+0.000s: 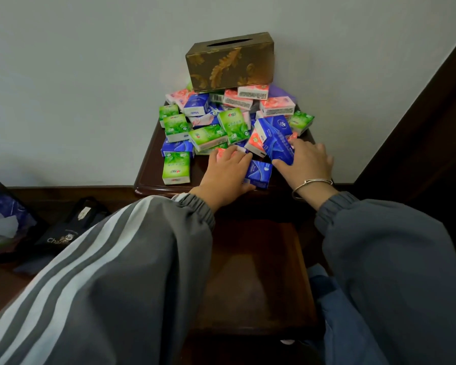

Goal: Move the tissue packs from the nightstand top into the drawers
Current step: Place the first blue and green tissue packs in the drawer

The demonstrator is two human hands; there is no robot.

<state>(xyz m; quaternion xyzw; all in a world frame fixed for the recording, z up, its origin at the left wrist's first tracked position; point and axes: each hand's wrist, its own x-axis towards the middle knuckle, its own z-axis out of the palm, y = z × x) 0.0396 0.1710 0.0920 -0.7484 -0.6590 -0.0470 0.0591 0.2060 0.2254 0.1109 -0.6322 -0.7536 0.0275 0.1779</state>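
Note:
Several small tissue packs in green, blue and pink lie heaped on the dark wooden nightstand [153,180]. My left hand [225,172] rests at the heap's front edge, its fingers over a pink pack [223,152] and its thumb side against a blue pack [258,174]. My right hand [307,160] grips another blue pack [278,144] at the front right of the heap. A single green pack [176,167] lies apart at the front left. Below the top, an open wooden drawer [253,272] shows a bare bottom.
A brown tissue box with a gold leaf pattern [229,61] sits on top of the heap against the wall. On the floor at the left stand a mesh bin [3,217] and a black bag [71,227]. Dark wooden furniture rises at the right.

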